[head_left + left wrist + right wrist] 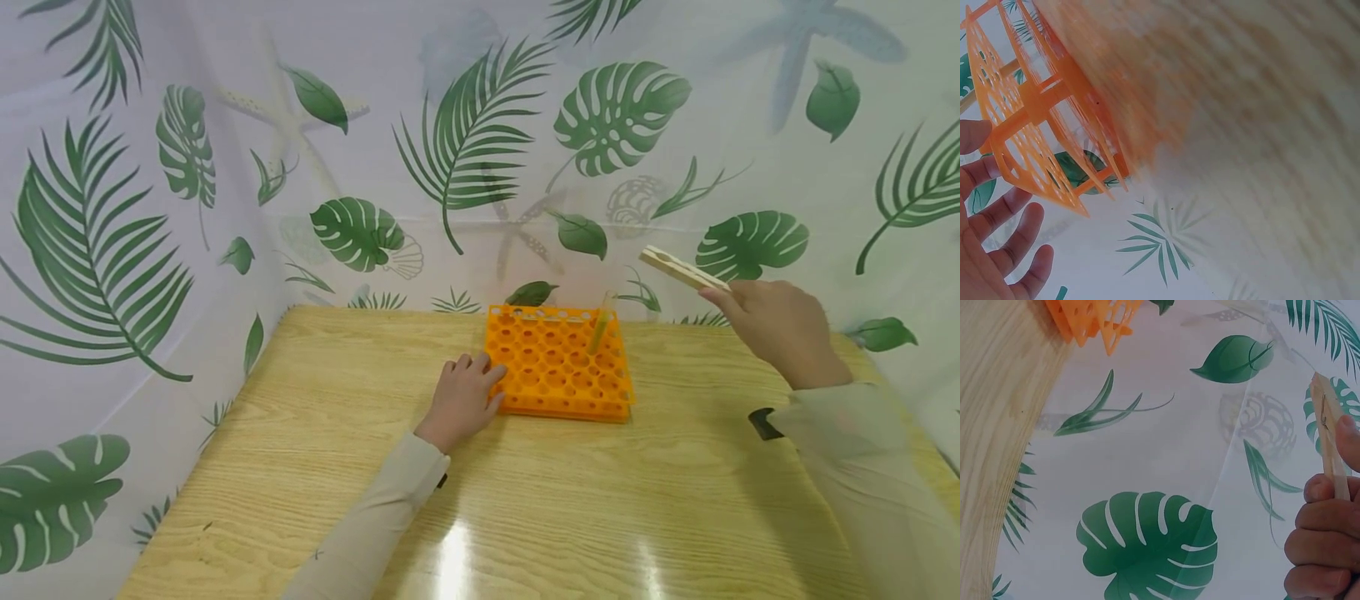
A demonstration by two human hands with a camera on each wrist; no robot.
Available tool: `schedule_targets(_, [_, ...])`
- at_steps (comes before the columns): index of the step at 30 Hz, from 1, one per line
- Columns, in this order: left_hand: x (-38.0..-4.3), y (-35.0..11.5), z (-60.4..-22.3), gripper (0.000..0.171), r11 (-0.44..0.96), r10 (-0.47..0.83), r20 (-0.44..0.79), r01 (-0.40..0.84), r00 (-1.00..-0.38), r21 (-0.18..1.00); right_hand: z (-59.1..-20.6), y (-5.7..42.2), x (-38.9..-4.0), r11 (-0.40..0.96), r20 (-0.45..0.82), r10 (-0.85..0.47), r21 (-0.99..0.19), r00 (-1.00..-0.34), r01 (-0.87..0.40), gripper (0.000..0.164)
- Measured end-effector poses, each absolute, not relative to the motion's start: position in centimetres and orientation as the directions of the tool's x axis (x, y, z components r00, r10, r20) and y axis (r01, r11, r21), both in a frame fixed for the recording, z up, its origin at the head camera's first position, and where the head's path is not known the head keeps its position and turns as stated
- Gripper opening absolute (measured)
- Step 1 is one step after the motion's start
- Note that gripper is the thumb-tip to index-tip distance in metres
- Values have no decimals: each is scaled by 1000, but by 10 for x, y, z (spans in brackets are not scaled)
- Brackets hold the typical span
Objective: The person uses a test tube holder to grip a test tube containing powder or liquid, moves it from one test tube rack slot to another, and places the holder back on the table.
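An orange test tube rack (pixel 558 362) with rows of round holes stands on the wooden table. One glass test tube (pixel 602 323) with yellowish contents stands tilted in its back right part. At the rack's front left corner, my left hand (pixel 463 398) holds the edge between thumb and index finger; the other fingers (pixel 1013 247) are spread loosely beside it. Off to the right and raised above the table, my right hand (pixel 783 329) grips a wooden test tube clamp (pixel 686 268). A metal spring shows on the clamp (pixel 1329 425) in the right wrist view, and nothing sits in its tip.
The wood-grain table (pixel 360 358) reaches back to a white cloth (pixel 420 167) printed with green leaves, which hangs behind and at both sides. Light glares off the tabletop near the front.
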State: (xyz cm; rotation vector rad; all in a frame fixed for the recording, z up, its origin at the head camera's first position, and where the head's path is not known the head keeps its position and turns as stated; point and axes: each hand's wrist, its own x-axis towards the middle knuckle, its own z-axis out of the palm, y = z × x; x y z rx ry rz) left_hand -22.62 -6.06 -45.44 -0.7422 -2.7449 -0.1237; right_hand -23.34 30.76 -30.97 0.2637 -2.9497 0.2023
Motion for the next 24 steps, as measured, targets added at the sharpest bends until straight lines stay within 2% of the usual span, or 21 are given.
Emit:
schedule_targets(5, [-226,-61,-453,25,862,478,298,506,-826,18,-311,302,-239,973,160,-178,-121,-971,-198,65])
schedule_targets(24, [-225,-61,-454,24,864,474,309,503,-824,18,-314,279,-247,966,151,-201,-132,-968,-221,60])
